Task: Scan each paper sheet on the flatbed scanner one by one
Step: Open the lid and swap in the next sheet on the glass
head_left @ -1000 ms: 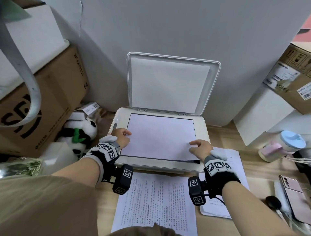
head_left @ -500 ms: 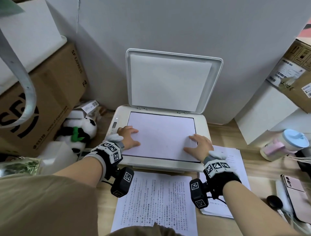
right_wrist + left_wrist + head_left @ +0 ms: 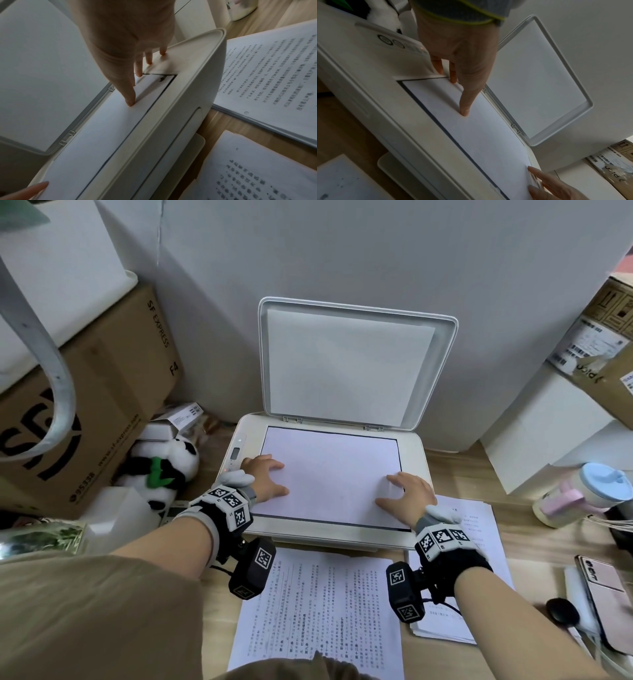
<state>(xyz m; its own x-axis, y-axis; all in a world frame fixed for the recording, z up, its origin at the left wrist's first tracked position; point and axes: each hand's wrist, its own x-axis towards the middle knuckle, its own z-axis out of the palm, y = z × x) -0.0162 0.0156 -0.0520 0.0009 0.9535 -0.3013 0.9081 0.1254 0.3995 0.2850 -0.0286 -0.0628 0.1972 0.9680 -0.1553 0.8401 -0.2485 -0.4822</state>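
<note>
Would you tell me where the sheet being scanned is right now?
In the head view, the sheet lies flat on the scanner glass under the raised lid, with the left hand and right hand on its near corners.

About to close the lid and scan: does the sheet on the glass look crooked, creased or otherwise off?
Slightly. The sheet lies flat under both hands, but a dark strip of glass shows along its front edge and near the right hand. The left hand presses the other side. No crease or tear is visible.
</note>
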